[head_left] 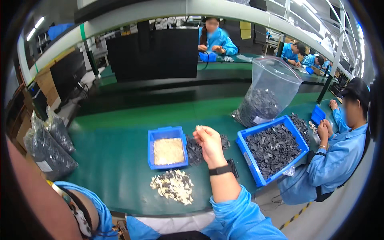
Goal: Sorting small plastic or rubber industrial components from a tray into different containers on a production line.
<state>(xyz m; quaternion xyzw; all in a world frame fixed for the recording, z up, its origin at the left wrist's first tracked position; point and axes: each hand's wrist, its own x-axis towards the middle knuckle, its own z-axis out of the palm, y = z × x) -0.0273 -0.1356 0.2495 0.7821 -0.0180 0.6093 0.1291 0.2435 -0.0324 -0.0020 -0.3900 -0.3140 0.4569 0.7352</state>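
My right hand (210, 146) is raised over the green bench, its thumb and fingertips pinched together. Whatever sits in the pinch is too small to make out. Just left of it stands a small blue bin (151, 150) holding many tiny pale parts (169, 151). Black flat pieces (195, 152) lie on the bench behind and beside the hand. Nearer me is a loose heap of cream and black bits (173, 187). Part of my left arm shows large at the left edge; its hand is out of the picture.
To the right, a larger blue bin (242, 141) is filled with black pieces (273, 149); behind it stands a clear bag (266, 94) of similar pieces. More filled bags (50, 146) stand at left. A co-worker (336, 148) sits close at right. A dark monitor (154, 54) stands behind the bench.
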